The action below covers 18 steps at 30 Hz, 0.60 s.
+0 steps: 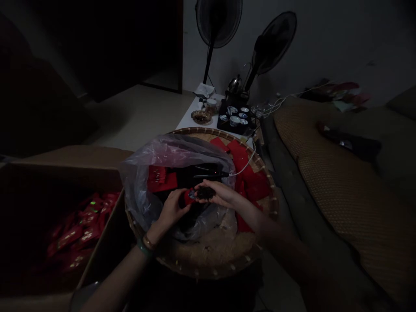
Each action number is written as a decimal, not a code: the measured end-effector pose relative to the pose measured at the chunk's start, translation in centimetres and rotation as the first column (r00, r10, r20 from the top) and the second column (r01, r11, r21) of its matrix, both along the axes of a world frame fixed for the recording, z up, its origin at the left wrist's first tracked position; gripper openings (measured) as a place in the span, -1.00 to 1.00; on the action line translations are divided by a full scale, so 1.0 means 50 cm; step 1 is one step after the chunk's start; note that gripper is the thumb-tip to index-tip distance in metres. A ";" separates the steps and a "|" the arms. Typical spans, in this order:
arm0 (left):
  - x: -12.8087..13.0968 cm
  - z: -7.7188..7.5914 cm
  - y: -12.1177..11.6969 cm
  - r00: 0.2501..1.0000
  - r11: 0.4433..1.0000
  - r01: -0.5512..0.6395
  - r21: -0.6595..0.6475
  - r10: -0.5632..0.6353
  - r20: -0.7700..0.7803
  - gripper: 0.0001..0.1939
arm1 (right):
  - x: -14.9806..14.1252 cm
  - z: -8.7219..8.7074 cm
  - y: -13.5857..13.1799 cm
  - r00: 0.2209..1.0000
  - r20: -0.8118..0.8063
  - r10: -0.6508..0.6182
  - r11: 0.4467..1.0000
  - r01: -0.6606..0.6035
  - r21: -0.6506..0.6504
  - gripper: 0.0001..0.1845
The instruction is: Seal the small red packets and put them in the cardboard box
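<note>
Over a clear plastic bag [182, 145], my left hand [172, 210] grips a small red packet [189, 196] with its silvery mouth showing. Beside that mouth, my right hand [222, 193] is cupped around a heap of dark loose leaves [206, 193], like dry tea. Just beyond my fingers lies a slim black device [211, 174] with a small red light and a white cable. More dark material and several red packets [161, 178] lie in the bag. The bag rests on a round bamboo tray [204, 260].
Flat red packets [238, 154] cover the tray's right side. At left stands a cardboard box [100, 247] with filled red packets [86, 223]. Behind are a white table [186, 123], a tea tray [224, 123] with cups, and two fans [219, 21]. A sofa [338, 186] lines the right.
</note>
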<state>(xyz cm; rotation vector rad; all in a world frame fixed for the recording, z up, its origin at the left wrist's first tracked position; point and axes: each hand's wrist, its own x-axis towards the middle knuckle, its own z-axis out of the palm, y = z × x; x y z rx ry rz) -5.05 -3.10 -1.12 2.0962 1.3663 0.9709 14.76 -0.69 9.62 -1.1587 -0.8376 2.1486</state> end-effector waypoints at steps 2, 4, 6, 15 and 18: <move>-0.001 -0.001 0.000 1.000 1.000 0.002 -0.001 -0.002 0.005 -0.55 | -0.005 0.003 0.007 0.998 0.052 0.045 0.999 -0.045 0.005 -0.73; -0.001 0.000 0.000 1.000 1.000 0.010 -0.005 -0.010 0.009 -0.55 | -0.006 0.003 0.014 0.989 0.105 0.104 0.994 -0.107 0.024 -0.80; -0.001 0.002 0.000 1.000 1.000 0.014 -0.009 -0.014 0.013 -0.55 | -0.002 0.000 0.021 0.970 0.162 0.180 0.980 -0.192 0.060 -0.81; 0.002 0.013 -0.002 1.000 1.000 0.024 -0.004 -0.024 0.000 -0.55 | 0.004 -0.006 0.053 0.657 0.712 0.247 0.658 -0.653 0.374 -0.51; 0.002 0.013 -0.003 1.000 1.000 0.026 -0.007 -0.026 -0.002 -0.55 | -0.007 -0.004 0.050 0.602 0.774 0.193 0.589 -0.702 0.399 -0.52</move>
